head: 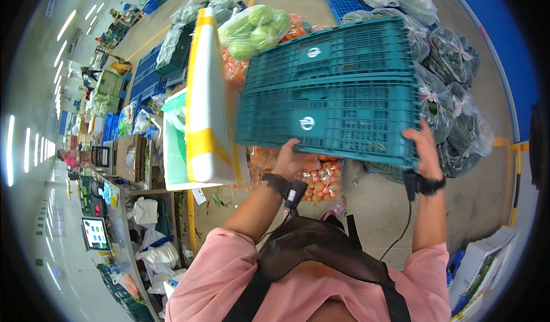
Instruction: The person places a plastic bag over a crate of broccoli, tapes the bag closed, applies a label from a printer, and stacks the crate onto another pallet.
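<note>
I hold a dark green slatted plastic crate (326, 94) with white printed marks up in front of me. It looks like two nested or folded sections, and I cannot tell which. My left hand (288, 161) grips its near lower edge, thumb up on the face and fingers hidden beneath. At the near right corner my right hand (423, 148) clasps the side. Below the crate lie clear bags of round orange-red vegetables (324, 182), probably tomatoes. A white foam box (176, 159) with a green liner stands to the left, and a yellow-taped foam piece (208, 107) rises beside it.
Bagged cabbages (260, 28) and bagged carrots (296, 28) lie beyond the crate. Tied bags of dark greens (451, 60) crowd the right side. A cluttered metal workbench (124, 189) with a screen (96, 233) is at left. A white carton (481, 257) sits at lower right.
</note>
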The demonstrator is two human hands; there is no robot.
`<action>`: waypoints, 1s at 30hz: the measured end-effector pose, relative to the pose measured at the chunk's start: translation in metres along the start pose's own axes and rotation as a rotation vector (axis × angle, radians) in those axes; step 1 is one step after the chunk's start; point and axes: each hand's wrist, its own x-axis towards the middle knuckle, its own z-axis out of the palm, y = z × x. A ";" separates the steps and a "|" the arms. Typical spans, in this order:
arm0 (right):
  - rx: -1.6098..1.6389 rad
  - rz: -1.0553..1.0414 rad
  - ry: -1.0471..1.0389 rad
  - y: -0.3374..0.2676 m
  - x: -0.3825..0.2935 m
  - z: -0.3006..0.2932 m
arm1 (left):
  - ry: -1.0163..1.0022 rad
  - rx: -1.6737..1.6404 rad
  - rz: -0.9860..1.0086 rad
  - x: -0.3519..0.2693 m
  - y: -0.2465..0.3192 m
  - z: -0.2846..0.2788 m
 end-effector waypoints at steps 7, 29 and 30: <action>-0.124 -0.163 0.415 0.000 -0.186 -0.104 | -0.121 0.144 -0.006 -0.053 -0.106 0.066; 0.450 0.024 0.123 0.054 -0.257 0.191 | -0.169 0.295 1.011 -0.416 0.108 -0.126; 0.413 0.004 0.103 0.064 -0.239 0.213 | -0.161 0.206 1.016 -0.431 0.123 -0.149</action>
